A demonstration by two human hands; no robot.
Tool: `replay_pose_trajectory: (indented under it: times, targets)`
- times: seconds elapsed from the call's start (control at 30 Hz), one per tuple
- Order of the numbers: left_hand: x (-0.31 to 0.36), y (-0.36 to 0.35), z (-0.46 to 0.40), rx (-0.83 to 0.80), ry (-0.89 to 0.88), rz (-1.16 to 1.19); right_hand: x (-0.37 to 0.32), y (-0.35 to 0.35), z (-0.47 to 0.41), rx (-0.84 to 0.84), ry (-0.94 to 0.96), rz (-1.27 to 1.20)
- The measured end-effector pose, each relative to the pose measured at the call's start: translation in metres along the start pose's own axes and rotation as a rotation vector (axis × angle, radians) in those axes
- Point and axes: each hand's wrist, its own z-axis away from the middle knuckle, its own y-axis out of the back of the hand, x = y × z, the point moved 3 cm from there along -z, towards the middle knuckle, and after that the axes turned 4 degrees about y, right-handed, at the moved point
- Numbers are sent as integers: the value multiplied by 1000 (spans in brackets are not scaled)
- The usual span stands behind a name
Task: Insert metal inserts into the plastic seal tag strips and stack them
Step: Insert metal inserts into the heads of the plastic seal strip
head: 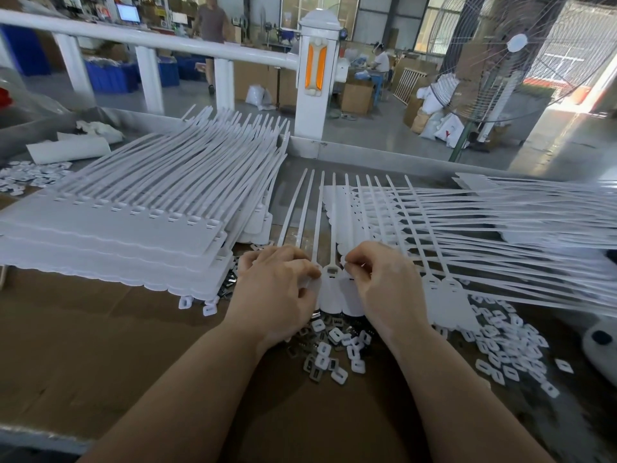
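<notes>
Pinching hands (329, 289) on strip (330, 292), stacks flanking

1. Factory/assembly workshop, big open hall w/ concrete floor (384, 128).
2. Bench (100, 345) covered in cardboard, piled w/ bulk white seal tag strips (140, 208) in stacks, more strips (500, 222) fanned at right.
3. Loose small parts in heaps: metal inserts (315, 365) & white plastic caps (507, 349).
4. Background: cardboard cartons (355, 98), blue crates (110, 76), filled sacks (440, 125), other workers at stations.
5. Large industrial fan (521, 58) at right; white railing (143, 40) across the view.
</notes>
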Motion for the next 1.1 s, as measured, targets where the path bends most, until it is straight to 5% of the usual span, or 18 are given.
replay_pose_trajectory:
  times: [0.67, 1.1]
  targets:
    - [-4, 1, 3, 31, 42, 16, -11, -11, 5, -237, 184, 309]
    - [-4, -1, 3, 61, 48, 35, -11, -13, 0, -113, 94, 240]
